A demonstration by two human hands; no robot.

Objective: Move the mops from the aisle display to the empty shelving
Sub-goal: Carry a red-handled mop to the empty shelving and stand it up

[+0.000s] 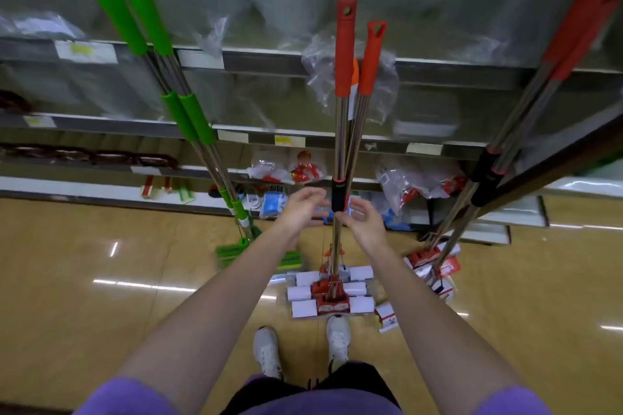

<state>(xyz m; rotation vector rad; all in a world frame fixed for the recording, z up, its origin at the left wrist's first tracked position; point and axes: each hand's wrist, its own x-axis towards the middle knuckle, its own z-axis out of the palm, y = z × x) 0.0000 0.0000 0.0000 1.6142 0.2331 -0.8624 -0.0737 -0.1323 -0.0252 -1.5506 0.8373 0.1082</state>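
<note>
Three red-handled mops point(344, 54) stand bunched in front of me, their poles leaning on the shelving point(256, 59) and their white-roller heads point(332, 300) on the floor. My left hand point(303, 209) is cupped just left of the bunch's black collar point(337, 194) and holds nothing. My right hand point(362, 222) is cupped on the right, its fingertips touching the poles just below the collar. Two green-handled mops point(141, 20) lean on the shelving to the left. More red mops point(573, 20) lean at the right.
Shelves hold clear plastic-wrapped goods point(350, 67) and red packets point(305, 168) low down. Small boxes point(386, 317) lie on the tan floor by the mop heads. My white shoes point(338, 337) stand just short of the red mop heads.
</note>
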